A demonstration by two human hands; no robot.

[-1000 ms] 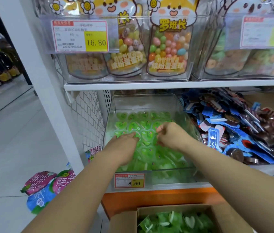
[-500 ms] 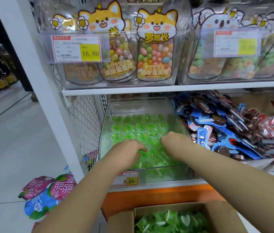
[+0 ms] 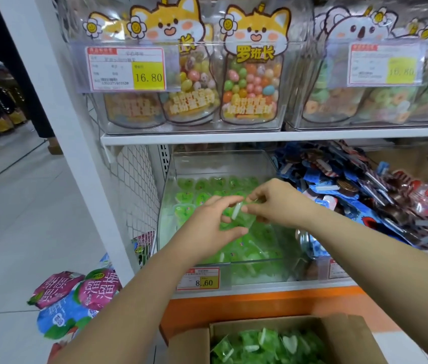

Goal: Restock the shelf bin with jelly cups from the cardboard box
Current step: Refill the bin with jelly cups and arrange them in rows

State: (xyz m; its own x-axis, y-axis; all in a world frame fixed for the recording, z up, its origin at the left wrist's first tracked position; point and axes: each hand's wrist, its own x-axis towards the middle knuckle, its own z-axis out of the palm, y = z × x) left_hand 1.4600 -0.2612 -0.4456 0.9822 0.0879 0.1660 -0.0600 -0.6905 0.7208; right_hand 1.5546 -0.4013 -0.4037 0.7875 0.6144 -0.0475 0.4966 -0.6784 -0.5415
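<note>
A clear shelf bin on the lower shelf holds several green heart-shaped jelly cups, lined up in rows at the back and piled loosely at the front. Above the bin's middle, my left hand and my right hand both pinch one green jelly cup between them, lifted clear of the pile. An open cardboard box at the bottom of the view holds several more green jelly cups.
A price tag reading 8.60 is clipped to the bin's front. Blue and red snack packets heap up in the bin to the right. Candy jars fill the upper shelf. Snack bags lie on the floor at lower left.
Both hands have risen out of the pile of cups and now hold one jelly cup between them above the bin. The camera has tilted slightly upward.
</note>
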